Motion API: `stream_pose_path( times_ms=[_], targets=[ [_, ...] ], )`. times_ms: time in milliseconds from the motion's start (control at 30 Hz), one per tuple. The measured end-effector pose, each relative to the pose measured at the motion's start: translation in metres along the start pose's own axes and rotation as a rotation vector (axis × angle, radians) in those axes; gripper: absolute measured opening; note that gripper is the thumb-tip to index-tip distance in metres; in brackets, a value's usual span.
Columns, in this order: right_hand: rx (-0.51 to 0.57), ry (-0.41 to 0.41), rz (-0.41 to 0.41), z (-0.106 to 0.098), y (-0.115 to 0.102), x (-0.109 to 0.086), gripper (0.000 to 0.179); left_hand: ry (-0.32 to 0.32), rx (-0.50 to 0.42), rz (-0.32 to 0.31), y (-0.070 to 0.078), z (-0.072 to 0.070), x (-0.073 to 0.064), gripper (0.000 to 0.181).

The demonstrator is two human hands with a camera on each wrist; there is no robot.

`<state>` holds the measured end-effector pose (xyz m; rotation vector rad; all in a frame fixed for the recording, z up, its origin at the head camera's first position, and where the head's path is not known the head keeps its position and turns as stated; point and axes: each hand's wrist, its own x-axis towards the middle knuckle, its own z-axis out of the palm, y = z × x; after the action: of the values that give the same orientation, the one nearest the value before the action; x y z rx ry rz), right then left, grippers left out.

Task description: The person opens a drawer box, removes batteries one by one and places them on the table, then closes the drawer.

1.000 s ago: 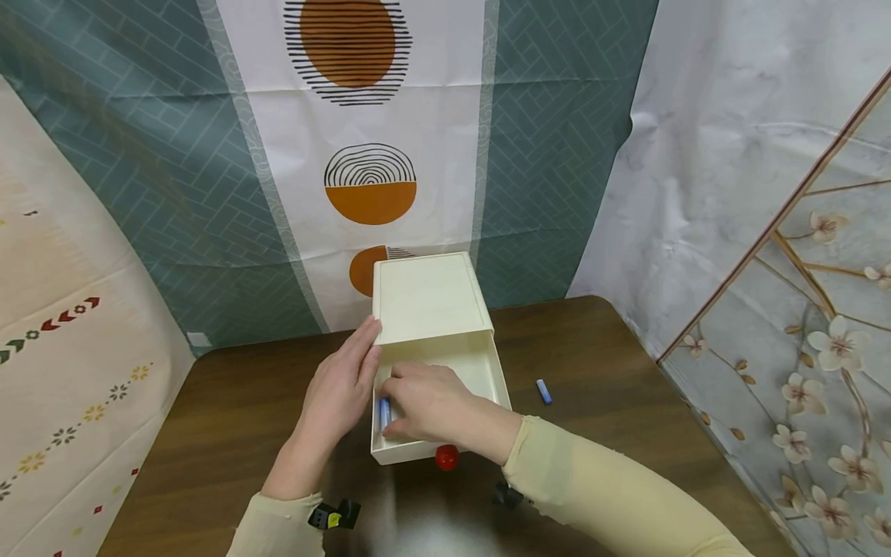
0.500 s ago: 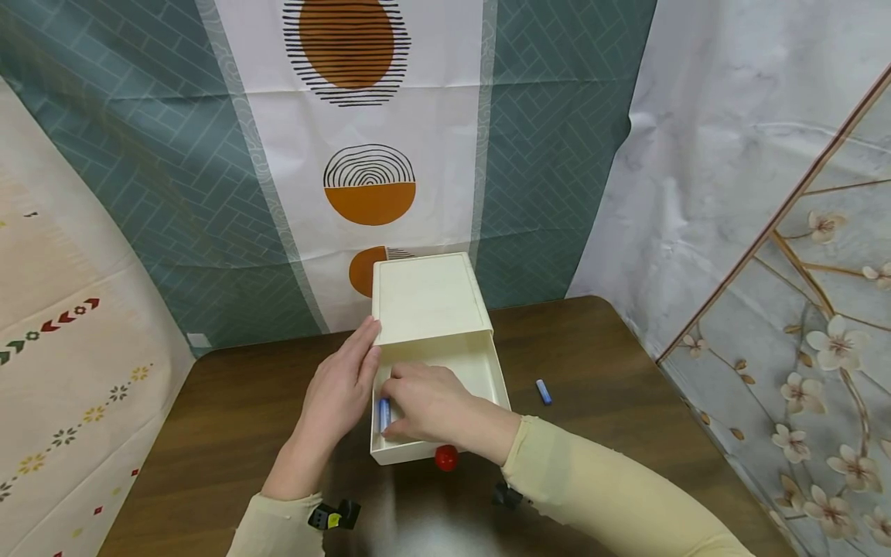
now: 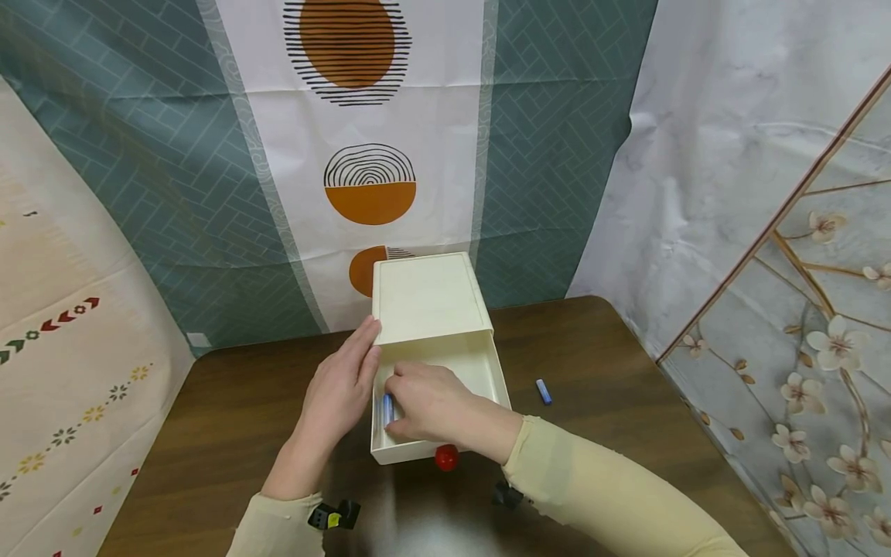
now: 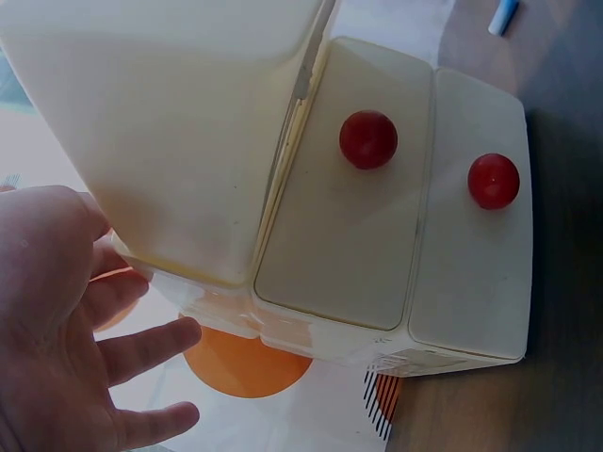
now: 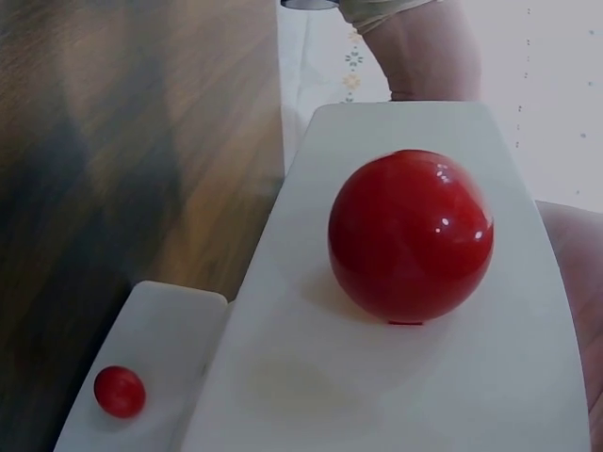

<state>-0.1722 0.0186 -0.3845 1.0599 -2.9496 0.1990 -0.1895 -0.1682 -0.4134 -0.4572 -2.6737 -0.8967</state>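
Observation:
A cream drawer unit point(image 3: 431, 298) stands on the table with its top drawer point(image 3: 497, 379) pulled out. My right hand point(image 3: 431, 398) reaches down into the drawer's left side. Its thumb and a curled finger pinch a small blue cylinder point(image 3: 388, 410) at its two ends; most fingertips are hidden. Another bluish cylinder seems to lie left of it, partly covered. My left hand point(image 3: 341, 387) rests against the left side of the unit with fingers straight, seen also in the left wrist view as a spread hand point(image 4: 85, 348). A red round knob point(image 3: 447, 457) marks the drawer front.
One more blue cylinder point(image 3: 544, 391) lies on the brown table point(image 3: 578, 348) to the right of the unit. Below the pulled-out drawer are further closed drawers with red knobs point(image 4: 368, 139). A patterned cloth point(image 3: 376, 116) hangs behind the table.
My right hand has shifted slightly to the right inside the drawer, and the pinched blue cylinder has moved with it. The left hand stays in place.

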Motion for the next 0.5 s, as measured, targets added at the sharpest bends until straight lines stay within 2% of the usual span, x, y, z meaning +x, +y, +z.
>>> stream_pose_path(
  times_ms=[200, 500],
  targets=[
    [0.054, 0.007, -0.013, -0.002, 0.002, -0.001, 0.038, -0.007, 0.002, -0.003, 0.000, 0.000, 0.000, 0.051],
    [0.181, 0.004, 0.011, -0.011, 0.004, -0.008, 0.040, -0.004, -0.002, -0.001, 0.001, 0.000, 0.000, 0.051]
  ],
)
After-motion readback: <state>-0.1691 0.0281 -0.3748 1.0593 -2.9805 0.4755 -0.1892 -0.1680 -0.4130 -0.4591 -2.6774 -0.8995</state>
